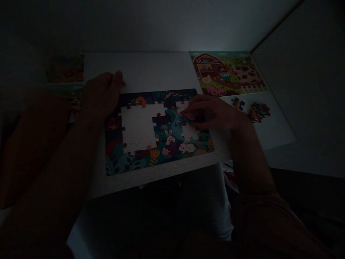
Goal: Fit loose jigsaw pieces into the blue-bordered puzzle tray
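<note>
A partly filled jigsaw puzzle lies on the white table, its dark forest picture showing two white rabbits. Two pale gaps break it up, a large one at left and a smaller one at right. Over the right gap my right hand pinches a small puzzle piece, mostly covered by the fingers. At the puzzle's upper left corner rests my left hand, fingers curled; whatever they may hold is hidden. The picture is very dark.
To the right lie loose puzzle pieces in a small heap, with another piece beside them. A farm picture lies at the back right. More colourful pictures are at the left, near a blurred arm. A wall stands behind the table.
</note>
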`<control>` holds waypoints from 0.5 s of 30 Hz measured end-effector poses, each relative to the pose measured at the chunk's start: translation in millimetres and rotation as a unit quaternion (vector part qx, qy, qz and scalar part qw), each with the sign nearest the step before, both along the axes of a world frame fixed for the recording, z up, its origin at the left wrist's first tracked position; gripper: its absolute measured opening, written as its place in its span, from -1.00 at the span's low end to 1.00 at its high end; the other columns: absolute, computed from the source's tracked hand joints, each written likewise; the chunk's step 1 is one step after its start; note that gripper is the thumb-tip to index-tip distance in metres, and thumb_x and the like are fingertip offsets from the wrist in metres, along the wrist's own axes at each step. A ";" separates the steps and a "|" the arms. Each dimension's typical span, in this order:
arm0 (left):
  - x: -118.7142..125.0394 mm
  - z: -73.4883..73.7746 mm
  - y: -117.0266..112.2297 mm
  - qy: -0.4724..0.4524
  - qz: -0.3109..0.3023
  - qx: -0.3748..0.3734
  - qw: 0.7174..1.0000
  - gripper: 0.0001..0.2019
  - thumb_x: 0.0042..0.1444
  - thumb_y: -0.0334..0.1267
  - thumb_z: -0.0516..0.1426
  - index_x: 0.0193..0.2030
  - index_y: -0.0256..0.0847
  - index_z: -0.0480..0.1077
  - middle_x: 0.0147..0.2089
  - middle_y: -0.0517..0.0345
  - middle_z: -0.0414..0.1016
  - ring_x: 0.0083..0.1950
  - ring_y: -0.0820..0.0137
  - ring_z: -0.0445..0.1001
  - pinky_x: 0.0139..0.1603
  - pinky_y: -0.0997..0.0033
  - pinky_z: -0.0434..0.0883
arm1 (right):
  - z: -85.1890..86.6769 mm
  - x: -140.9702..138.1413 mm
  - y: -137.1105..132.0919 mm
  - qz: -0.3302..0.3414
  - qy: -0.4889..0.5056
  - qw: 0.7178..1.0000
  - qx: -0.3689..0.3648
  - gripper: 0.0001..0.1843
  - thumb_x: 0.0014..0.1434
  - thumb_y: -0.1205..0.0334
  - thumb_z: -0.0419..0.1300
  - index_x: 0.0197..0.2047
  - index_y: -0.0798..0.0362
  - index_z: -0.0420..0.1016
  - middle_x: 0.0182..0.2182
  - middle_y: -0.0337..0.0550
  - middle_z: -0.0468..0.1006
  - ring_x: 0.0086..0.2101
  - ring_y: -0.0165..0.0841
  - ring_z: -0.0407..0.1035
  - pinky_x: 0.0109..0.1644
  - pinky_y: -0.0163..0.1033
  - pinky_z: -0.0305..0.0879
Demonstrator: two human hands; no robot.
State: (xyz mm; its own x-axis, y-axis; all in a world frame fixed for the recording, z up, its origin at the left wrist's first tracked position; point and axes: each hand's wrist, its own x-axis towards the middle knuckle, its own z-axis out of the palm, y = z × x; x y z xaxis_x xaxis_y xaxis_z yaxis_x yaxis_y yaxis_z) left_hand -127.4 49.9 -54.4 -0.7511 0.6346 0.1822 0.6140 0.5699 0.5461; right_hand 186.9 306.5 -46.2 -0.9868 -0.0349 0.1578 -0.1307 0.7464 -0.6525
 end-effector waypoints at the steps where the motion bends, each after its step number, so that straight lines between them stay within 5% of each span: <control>1: 0.4 0.5 0.0 0.000 0.000 -0.001 1.000 -0.37 0.60 0.27 -0.05 0.06 -0.08 0.74 0.05 0.01 0.77 0.07 0.10 0.66 0.14 0.11 0.46 | -0.5 0.2 0.2 0.006 0.000 1.000 -0.001 -0.52 0.29 -0.06 0.55 0.24 -0.20 0.82 0.02 -0.08 0.67 -0.04 -0.12 0.56 0.06 0.00 0.56; 15: -2.2 -2.9 0.5 0.001 0.004 0.000 1.000 -0.37 0.60 0.29 -0.04 0.07 -0.07 0.74 0.05 0.00 0.77 0.08 0.08 0.65 0.14 0.09 0.47 | -2.6 -0.2 0.2 0.054 -0.003 0.998 -0.017 -0.62 0.42 -0.06 0.50 0.25 -0.31 0.84 0.16 -0.07 0.63 0.12 -0.13 0.55 0.29 0.03 0.55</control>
State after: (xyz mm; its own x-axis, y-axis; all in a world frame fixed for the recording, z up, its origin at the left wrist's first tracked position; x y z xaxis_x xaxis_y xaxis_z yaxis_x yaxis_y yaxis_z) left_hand -129.6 50.4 -57.3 -0.7562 0.6281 0.1834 0.6098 0.5749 0.5455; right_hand 186.7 306.6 -48.7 -0.9787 -0.1352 0.1545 -0.2046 0.7058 -0.6783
